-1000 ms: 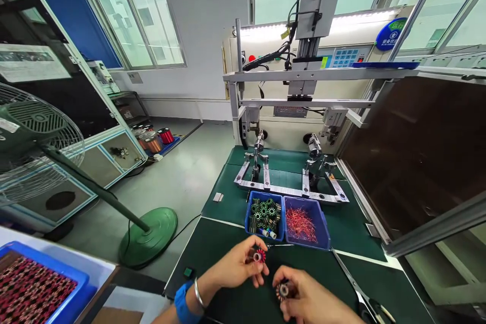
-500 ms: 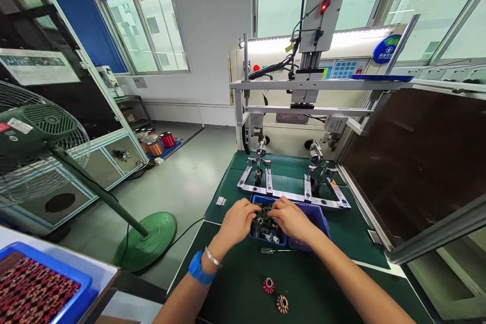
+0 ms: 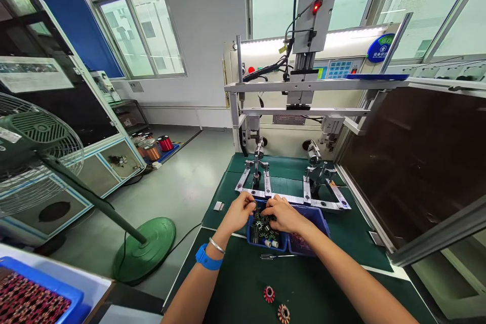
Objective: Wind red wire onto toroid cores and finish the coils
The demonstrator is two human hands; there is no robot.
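My left hand, with a blue band and a bracelet at its wrist, is at the back left corner of a blue bin, its fingers pinched together. My right hand reaches over the same bin, fingers curled down among dark green slotted motor cores. What either hand grips is hidden. White cylinders lie at the bin's front. Nearer me on the green mat rest a red-wound stator and a copper-wound stator, apart from each other.
A second bin with red bits stands partly under my right forearm. A thin metal-handled tool lies before the bins. Behind them is a metal fixture below the machine. A fan base and a tray of wound parts are left.
Both hands set the two wound stators down on the mat and moved forward to the bin of green cores. Over the last half second the left hand shifted slightly towards the bin's back edge.
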